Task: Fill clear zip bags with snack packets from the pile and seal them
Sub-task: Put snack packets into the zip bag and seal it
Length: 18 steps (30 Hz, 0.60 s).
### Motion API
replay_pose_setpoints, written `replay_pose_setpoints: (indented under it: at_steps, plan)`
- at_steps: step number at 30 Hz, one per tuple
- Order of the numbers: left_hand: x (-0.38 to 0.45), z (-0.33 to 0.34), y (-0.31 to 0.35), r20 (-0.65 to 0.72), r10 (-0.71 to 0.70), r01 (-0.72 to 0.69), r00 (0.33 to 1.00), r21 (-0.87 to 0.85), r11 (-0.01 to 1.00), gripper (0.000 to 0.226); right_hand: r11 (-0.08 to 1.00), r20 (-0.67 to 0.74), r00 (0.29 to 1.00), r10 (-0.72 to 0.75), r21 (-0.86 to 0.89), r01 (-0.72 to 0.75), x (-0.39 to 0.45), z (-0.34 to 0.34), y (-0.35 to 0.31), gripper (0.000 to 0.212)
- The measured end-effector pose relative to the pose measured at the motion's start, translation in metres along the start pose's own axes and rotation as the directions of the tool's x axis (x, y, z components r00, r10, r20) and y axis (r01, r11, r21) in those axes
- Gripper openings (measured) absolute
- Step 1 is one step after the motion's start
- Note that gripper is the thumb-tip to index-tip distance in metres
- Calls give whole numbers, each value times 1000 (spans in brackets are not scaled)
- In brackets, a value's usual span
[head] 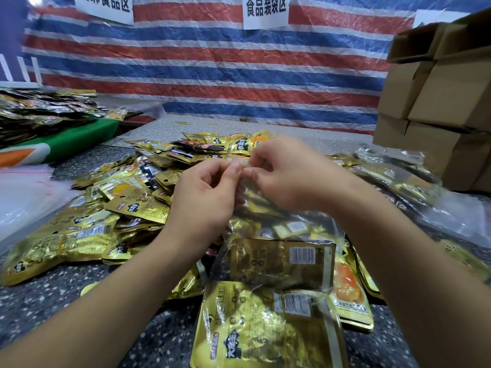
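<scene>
Zip bag (268, 251), already stuffed with gold snack packets, hangs at centre frame over the pile (127, 197) on the speckled table (79, 288). Both hands meet at its top edge: the left hand (210, 187) and right hand (287, 171) each pinch the clear strip between thumb and fingertips. Sealing looks to be the step; next they'd need to press along the zip to either end. A white sign (265, 9) at upper centre reads 食品装袋区. Packet lettering is too blurred to read surely.
</scene>
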<state>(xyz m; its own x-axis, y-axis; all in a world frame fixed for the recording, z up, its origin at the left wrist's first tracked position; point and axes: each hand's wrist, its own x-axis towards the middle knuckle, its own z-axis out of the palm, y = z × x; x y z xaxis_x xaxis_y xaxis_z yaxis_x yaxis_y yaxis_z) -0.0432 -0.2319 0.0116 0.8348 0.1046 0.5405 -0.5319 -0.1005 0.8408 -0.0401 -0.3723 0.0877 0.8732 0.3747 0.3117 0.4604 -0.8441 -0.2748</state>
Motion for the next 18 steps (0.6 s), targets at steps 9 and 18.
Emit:
replay_pose_setpoints:
  at_steps: [9,18]
  plan:
    - [-1,-1,2,-19,14,-14,1000,30,999,28,999,16,999,43,-27,-43,-15,-3,13,21]
    - [-2,-4,5,-24,10,-10,1000,36,999,25,995,-2,996,85,-59,-85,-37,-11,39,20]
